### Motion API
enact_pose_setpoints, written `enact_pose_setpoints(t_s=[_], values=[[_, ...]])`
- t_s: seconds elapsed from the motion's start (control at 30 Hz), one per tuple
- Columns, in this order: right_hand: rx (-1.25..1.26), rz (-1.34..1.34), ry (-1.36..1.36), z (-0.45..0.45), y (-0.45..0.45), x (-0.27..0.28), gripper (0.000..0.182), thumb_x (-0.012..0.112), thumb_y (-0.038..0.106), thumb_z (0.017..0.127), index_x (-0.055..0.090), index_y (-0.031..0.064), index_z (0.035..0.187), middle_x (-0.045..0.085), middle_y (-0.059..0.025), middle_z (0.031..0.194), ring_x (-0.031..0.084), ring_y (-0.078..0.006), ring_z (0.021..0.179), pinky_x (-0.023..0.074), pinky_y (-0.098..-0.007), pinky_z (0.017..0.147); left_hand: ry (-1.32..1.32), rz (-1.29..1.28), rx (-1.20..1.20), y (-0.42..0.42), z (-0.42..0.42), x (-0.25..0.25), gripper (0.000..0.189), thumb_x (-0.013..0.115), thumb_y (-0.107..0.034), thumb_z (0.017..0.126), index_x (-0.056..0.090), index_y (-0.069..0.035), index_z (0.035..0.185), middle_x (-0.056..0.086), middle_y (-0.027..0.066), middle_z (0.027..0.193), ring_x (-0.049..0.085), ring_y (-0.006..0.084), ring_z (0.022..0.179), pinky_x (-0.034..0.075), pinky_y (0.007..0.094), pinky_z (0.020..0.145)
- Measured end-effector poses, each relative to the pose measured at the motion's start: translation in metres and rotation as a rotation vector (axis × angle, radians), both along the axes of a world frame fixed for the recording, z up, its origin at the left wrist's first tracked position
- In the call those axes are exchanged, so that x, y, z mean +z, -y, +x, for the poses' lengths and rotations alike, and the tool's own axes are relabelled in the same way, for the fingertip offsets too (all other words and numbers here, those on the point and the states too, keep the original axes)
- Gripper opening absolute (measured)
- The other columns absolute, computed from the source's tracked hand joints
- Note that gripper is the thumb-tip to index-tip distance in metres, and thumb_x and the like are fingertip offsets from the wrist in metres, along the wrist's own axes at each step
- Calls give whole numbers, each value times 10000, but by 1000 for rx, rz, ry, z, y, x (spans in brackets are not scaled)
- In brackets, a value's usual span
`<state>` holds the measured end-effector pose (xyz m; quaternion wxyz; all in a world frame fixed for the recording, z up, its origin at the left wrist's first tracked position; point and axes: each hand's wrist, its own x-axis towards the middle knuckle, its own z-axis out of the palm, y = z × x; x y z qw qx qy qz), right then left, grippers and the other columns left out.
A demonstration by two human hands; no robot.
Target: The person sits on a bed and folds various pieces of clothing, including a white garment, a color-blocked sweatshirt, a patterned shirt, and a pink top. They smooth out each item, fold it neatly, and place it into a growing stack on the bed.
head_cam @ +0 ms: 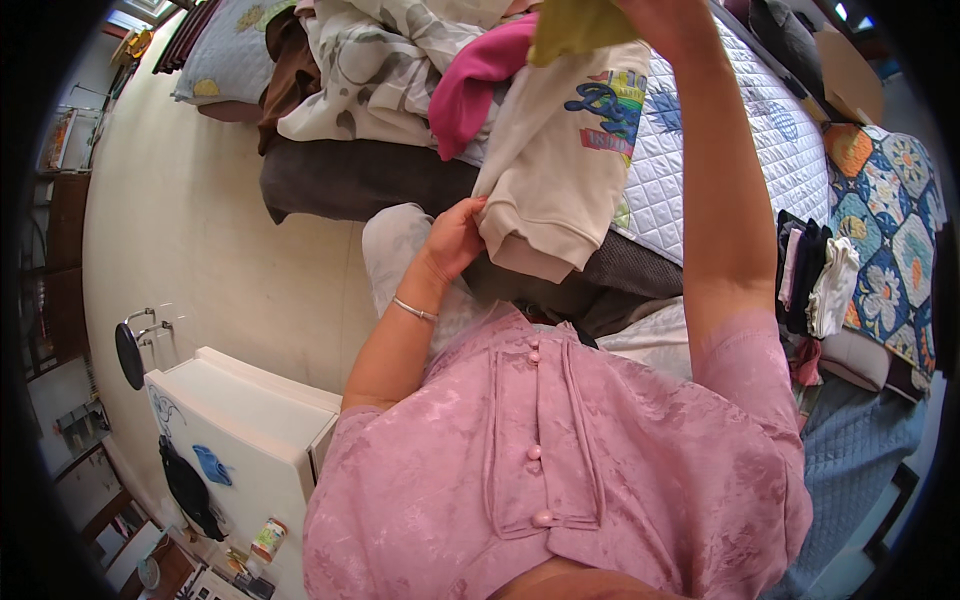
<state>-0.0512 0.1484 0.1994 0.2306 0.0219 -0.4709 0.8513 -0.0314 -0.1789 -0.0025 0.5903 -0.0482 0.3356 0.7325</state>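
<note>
A cream sweatshirt with a colourful printed design hangs over the bed's edge in front of me. My left hand pinches the side of its ribbed lower edge between thumb and fingers. At the top rim, my right hand is partly cut off, beside a yellow-green cloth; its fingertips are hidden, so its grip cannot be made out. A bright pink garment lies left of the sweatshirt, against a rumpled white-and-grey patterned cloth.
A quilted bedspread covers the bed, with a dark grey cover along its side. Folded clothes are stacked at right near a patterned quilt. A white cabinet stands at lower left, and a round black stool beyond it.
</note>
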Motion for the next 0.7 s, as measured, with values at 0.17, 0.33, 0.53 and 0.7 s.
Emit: enact_pose_setpoints(t_s=[0.17, 0.33, 0.53, 0.7], values=[[-436, 920, 308, 20, 38, -52, 337, 582, 260, 880, 566, 4, 1098, 637, -112, 990, 626, -223, 886, 485, -300, 765, -54, 7, 50, 10, 1, -22, 314, 418, -216, 916, 555, -43, 1139, 607, 49, 1114, 556, 180, 1027, 402, 327, 942], [-663, 1054, 779, 166, 111, -160, 354, 660, 215, 793, 549, -15, 1038, 616, -171, 959, 623, -283, 810, 484, -351, 718, -57, -14, 28, 1, 4, -3, 396, 471, -376, 903, 543, -105, 1183, 602, 23, 1113, 540, 158, 1032, 398, 333, 914], [-472, 0, 987, 224, 183, -208, 347, 667, 247, 810, 526, 35, 1046, 599, -60, 950, 582, -179, 844, 484, -334, 695, -205, -173, -75, -1, 2, 2, 372, 556, -282, 876, 547, -39, 1158, 614, 67, 1089, 573, 190, 1009, 458, 344, 889], [-348, -344, 666, 219, 174, -184, 314, 616, 170, 799, 546, 59, 1085, 612, -38, 968, 595, -153, 850, 504, -345, 680, -226, -128, -143, -1, -6, -4, 222, 548, -152, 829, 602, -3, 983, 644, 79, 967, 607, 186, 890, 485, 350, 834]])
